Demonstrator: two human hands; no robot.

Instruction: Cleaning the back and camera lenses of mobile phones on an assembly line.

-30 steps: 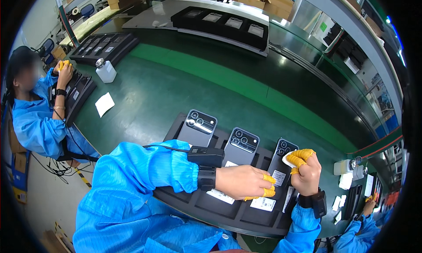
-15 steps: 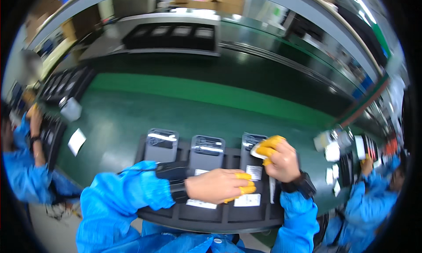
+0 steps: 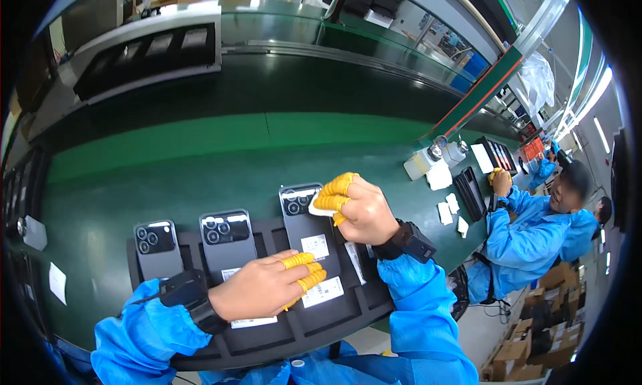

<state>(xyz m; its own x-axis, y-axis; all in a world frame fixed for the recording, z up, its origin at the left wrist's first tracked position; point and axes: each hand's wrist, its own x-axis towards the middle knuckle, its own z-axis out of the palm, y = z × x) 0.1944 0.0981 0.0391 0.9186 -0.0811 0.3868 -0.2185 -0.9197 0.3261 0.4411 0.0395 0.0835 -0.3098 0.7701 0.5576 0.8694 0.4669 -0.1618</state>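
Dark grey smartphone is lying face-down in the black slotted tray; left hand is pressing flat on it, right hand is pinching a white wipe at its camera end.

Single head-worn fisheye view, looking steeply down, close over the black tray, green bench beyond

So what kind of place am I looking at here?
Most likely an electronics assembly line: phones sit in a black slotted tray on a long green bench, and another worker in a blue coat sits alongside.
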